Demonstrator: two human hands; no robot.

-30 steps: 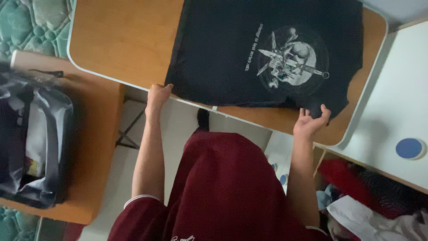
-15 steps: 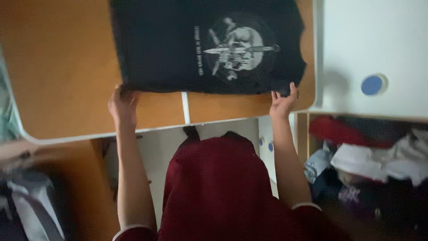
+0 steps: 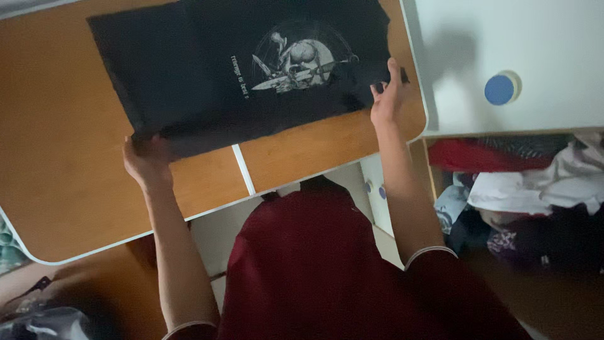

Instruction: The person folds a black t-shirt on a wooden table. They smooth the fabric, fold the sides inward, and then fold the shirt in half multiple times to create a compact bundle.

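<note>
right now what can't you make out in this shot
- Head view: the shirt top is cut off by the upper edge.
- Left hand fingertips are hidden under the shirt hem.
- Right hand fingertips are buried in dark cloth.
- Clothes pile is too dim and blurred to sort.
- The table is cut off at the left edge.

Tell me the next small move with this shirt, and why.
Probably fold the near edge away, up over the print. Both hands, left and right, pinch the near corners of the black shirt, which lies flat on the wooden table, with its near edge lifted into a slight fold.
</note>
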